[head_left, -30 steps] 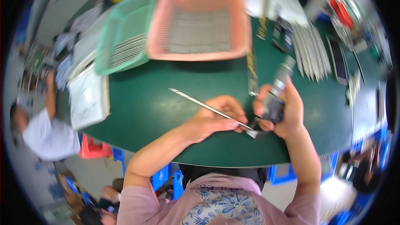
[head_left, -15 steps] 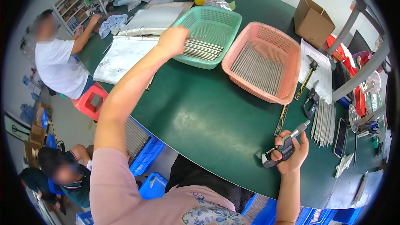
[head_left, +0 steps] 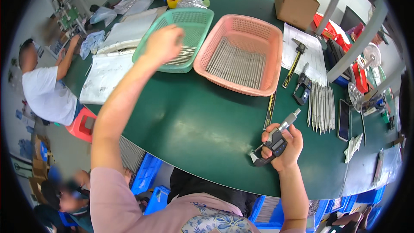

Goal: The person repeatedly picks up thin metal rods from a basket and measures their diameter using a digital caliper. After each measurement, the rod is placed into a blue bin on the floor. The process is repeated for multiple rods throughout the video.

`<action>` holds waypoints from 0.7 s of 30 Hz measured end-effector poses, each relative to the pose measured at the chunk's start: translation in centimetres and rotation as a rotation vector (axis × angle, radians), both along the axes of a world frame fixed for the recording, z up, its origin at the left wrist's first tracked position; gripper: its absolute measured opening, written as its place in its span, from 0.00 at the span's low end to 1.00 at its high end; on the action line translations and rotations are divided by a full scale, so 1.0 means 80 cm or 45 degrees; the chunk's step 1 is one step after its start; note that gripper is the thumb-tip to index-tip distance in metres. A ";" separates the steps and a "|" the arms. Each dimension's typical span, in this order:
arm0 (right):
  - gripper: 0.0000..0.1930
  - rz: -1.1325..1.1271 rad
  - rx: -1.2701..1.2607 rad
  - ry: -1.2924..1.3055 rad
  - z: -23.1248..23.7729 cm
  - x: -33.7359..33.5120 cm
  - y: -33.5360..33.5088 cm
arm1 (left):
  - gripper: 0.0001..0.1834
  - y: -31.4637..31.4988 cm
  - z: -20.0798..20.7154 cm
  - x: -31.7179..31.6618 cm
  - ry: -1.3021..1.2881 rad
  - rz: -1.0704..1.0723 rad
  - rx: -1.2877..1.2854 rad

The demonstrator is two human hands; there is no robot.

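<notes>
My right hand (head_left: 288, 149) is wrapped round a digital micrometer (head_left: 276, 142), its thimble tilted up to the right and its frame low on the left. My left hand (head_left: 166, 43) is raised over the near left part of the green basket (head_left: 202, 30), fingers curled in and slightly blurred. Whether anything is between them cannot be made out. Beneath it, thin metal rods (head_left: 183, 56) lie in the basket, partly hidden by the hand. The pink basket (head_left: 276, 47) beside it holds a wide row of grey metal rods (head_left: 237, 64).
A second micrometer (head_left: 302, 89), a caliper (head_left: 298, 51) and a bundle of rods (head_left: 321, 108) lie to the right, near a phone (head_left: 343, 120). An open carton (head_left: 297, 4) and a metal post (head_left: 360, 39) stand beyond. Papers (head_left: 105, 80) lie left; a co-worker (head_left: 47, 86) sits there.
The view has turned, so the table's things sit further left. My left hand has shifted over the green basket; the rod end that stuck out from it no longer shows. My right hand keeps the micrometer.
</notes>
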State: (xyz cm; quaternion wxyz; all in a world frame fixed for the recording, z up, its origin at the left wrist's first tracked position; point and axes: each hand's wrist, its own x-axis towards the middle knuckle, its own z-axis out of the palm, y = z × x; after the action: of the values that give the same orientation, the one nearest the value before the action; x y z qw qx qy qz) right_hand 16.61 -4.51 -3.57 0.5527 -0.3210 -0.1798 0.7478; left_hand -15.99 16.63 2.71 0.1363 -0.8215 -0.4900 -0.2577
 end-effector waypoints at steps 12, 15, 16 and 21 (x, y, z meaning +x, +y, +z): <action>0.21 0.357 0.377 0.199 -0.023 -0.001 -0.009 | 0.11 -0.131 -0.126 0.140 -0.700 -0.934 0.559; 0.23 0.428 0.480 0.184 -0.030 0.018 -0.013 | 0.10 -0.118 -0.136 0.179 -0.831 -0.844 0.648; 0.26 0.480 0.507 0.186 -0.035 0.028 -0.011 | 0.11 -0.117 -0.135 0.182 -0.804 -0.818 0.638; 0.32 0.640 0.480 0.306 -0.049 0.050 0.009 | 0.12 -0.117 -0.131 0.169 -0.618 -0.713 0.603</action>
State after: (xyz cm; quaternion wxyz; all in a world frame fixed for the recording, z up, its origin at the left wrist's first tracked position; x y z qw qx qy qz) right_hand 20.58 -3.76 -7.48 0.4180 -0.0682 -0.3221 0.8467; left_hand -2.45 7.24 -7.80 0.1266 -0.7845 -0.1936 -0.5753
